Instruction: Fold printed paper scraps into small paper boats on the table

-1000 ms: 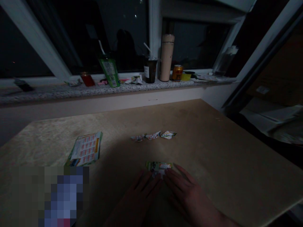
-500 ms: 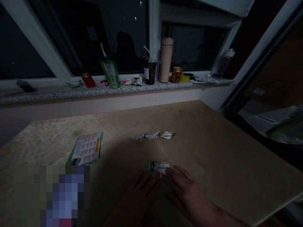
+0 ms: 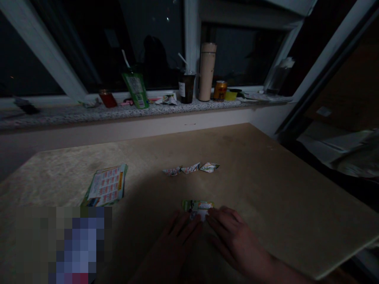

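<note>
Both the left hand (image 3: 177, 241) and the right hand (image 3: 233, 240) lie flat and close together, fingers stretched out and gripping nothing. Their fingertips press on the near edge of a small folded printed paper (image 3: 197, 206), which rests on the surface (image 3: 266, 177) just ahead of them. Farther out, three little folded paper pieces (image 3: 191, 169) sit in a row. A stack of leaflets (image 3: 107, 188) lies well off to the left. On the windowsill (image 3: 59, 114) beyond stand a tall flask (image 3: 206, 72), a can (image 3: 220, 90), a dark cup with a straw (image 3: 186, 87) and a green pouch (image 3: 136, 90).
</note>
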Demonstrator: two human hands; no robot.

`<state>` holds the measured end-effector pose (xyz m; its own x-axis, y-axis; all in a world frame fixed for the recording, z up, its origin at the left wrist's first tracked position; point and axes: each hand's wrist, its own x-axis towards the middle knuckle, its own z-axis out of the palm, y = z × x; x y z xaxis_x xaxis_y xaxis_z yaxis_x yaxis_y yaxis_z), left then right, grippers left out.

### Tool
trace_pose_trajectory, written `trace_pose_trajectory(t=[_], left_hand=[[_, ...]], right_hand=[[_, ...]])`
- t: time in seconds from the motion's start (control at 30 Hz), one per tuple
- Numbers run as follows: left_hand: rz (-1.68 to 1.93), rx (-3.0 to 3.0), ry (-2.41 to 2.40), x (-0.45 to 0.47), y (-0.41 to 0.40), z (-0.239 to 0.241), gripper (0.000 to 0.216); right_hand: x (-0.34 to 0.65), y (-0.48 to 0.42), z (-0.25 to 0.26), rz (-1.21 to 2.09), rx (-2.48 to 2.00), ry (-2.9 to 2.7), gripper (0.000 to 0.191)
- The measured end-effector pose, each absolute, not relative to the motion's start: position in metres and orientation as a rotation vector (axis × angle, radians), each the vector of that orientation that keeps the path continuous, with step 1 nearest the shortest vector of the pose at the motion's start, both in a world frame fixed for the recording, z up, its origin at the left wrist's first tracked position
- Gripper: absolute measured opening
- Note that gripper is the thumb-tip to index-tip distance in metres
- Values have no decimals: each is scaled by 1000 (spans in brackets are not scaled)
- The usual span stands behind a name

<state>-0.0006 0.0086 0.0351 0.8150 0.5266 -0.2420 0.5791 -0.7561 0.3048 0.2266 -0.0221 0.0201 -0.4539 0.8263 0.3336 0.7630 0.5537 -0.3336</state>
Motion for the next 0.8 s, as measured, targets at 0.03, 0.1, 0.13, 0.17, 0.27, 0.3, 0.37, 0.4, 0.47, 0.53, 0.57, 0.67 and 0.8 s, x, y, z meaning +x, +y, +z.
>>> trace_pose_trajectory(t=[0.03, 0.1, 0.13, 0.17, 0.27, 0.3, 0.37, 0.4, 0.47, 0.53, 0.57, 0.67, 0.8], left_hand=[[-199, 2627, 838, -1, 8, 36, 86], [-174, 2625, 833, -2, 8, 36, 86], [-154, 2628, 821, -2, 8, 35, 87], [-132, 2632, 804, -3, 8, 33, 87], [-56, 2654, 791, -6, 9, 25, 86], [-32, 2663, 784, -7, 9, 22, 86], [2, 2689, 764, -7, 10, 20, 85], [12, 2705, 759, -7, 10, 19, 84], [17, 2738, 763, -7, 10, 18, 85], [17, 2762, 782, -7, 9, 16, 86], [19, 2770, 784, -7, 9, 16, 87], [19, 2776, 772, -7, 10, 15, 87], [-40, 2734, 763, -5, 11, 19, 87]], right_hand=[[227, -22, 21, 187, -1287, -2343, 35], [227, -21, 23, 203, -1274, -2356, 35], [227, -20, 24, 224, -1263, -2368, 34], [227, -18, 25, 246, -1249, -2381, 34], [229, -13, 26, 261, -1183, -2413, 31], [229, -12, 26, 252, -1156, -2414, 31], [230, -10, 27, 235, -1123, -2403, 32], [231, -9, 26, 229, -1118, -2396, 32], [231, -9, 26, 206, -1116, -2380, 31], [231, -9, 25, 173, -1112, -2362, 29], [231, -9, 24, 158, -1106, -2353, 28], [230, -9, 21, 145, -1104, -2332, 27], [230, -10, 19, 174, -1128, -2326, 31]])
